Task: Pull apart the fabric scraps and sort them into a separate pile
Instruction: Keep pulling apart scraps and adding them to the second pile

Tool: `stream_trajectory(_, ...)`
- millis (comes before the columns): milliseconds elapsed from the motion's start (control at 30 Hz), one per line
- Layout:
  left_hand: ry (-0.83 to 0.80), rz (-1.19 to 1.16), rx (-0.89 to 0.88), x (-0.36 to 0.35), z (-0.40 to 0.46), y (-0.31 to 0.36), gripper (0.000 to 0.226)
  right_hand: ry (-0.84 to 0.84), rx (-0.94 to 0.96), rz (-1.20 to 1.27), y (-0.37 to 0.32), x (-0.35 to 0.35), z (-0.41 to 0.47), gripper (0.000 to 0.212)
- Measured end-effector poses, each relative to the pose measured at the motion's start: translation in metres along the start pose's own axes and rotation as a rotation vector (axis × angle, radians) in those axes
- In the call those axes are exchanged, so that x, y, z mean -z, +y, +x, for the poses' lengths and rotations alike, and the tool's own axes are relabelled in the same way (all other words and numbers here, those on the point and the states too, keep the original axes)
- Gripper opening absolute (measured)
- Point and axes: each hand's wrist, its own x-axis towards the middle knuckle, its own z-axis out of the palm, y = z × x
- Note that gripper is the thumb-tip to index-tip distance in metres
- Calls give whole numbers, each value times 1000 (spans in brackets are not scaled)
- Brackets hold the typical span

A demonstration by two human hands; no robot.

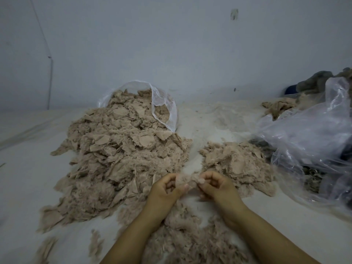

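Head view. Left hand (167, 189) and right hand (217, 187) both clenched on one small fabric scrap (190, 181), pinched between thumbs and fingertips, held just above the white sheet (28, 178) near its front middle, between the two heaps.

Risks, as a judgement: a weak pinch on such fluffy stuff likely to slip and leave the clump whole; a hard tug likely to shed loose fibres onto the sheet or blow bits back onto the unsorted heap; a careless drop likely to land on the wrong side, the heaps lying near each other with only a narrow bare strip between; fluff under the forearms easily dragged along and mixed in.

Count: two hands; one scrap in grasp; one large pile (118, 159) toward the left, spilling from one clear bag (163, 105) at the back; one smaller pile (240, 164) to the right, just beyond the right hand; one loose spread of fluff (186, 235) at the front edge; one crumpled plastic bag (314, 134) at the right edge, touching the smaller pile; a few dark cloths (312, 82) at the back right corner, number not clear.
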Motion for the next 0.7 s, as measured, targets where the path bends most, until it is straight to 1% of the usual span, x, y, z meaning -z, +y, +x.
stream_trajectory(33,9,30,-33,0,0,0,18,-40,-37,44,0,-1,-1,4)
stream_trajectory(67,18,66,-59,-1,0,0,18,-94,-81,83,-1,-2,-2,9)
stream_trajectory(133,35,121,-93,-3,-1,-1,21,-191,-161,94,-2,-6,-5,27)
stream_trajectory(167,41,155,-110,-4,-1,-3,21,-206,-176,66,-3,-8,-7,33)
stream_trajectory(200,48,204,-134,-6,-2,-4,22,-196,-178,38,-2,-11,-9,33)
stream_trajectory(267,43,290,-178,-9,-2,-4,28,-119,-160,25,-1,-13,-10,19)
stream_trajectory(300,33,305,-185,-9,-2,-5,30,-70,-149,44,-1,-13,-9,11)
stream_trajectory(333,25,297,-180,-9,-1,-4,30,-27,-143,75,-1,-11,-8,7)
stream_trajectory(367,12,266,-164,-8,-2,-3,25,5,-140,106,-2,-9,-7,7)
stream_trajectory(400,-15,223,-137,-7,-2,0,16,28,-137,124,-4,-8,-6,8)
stream_trajectory(433,-36,192,-114,-6,-2,1,23,49,-130,130,-5,-7,-5,9)
stream_trajectory(467,-54,171,-88,-5,-3,1,43,69,-120,132,-5,-6,-4,10)
stream_trajectory(500,-70,159,-65,-4,-4,1,56,84,-111,130,-5,-6,-4,10)
stream_trajectory(567,-98,148,-49,-4,-6,3,67,96,-102,135,-5,-8,-4,10)
stream_trajectory(633,-152,133,-53,-4,-6,3,69,99,-104,154,-4,-10,-5,8)
stream_trajectory(700,-176,104,-36,-3,-7,3,57,109,-99,167,-4,-9,-4,7)
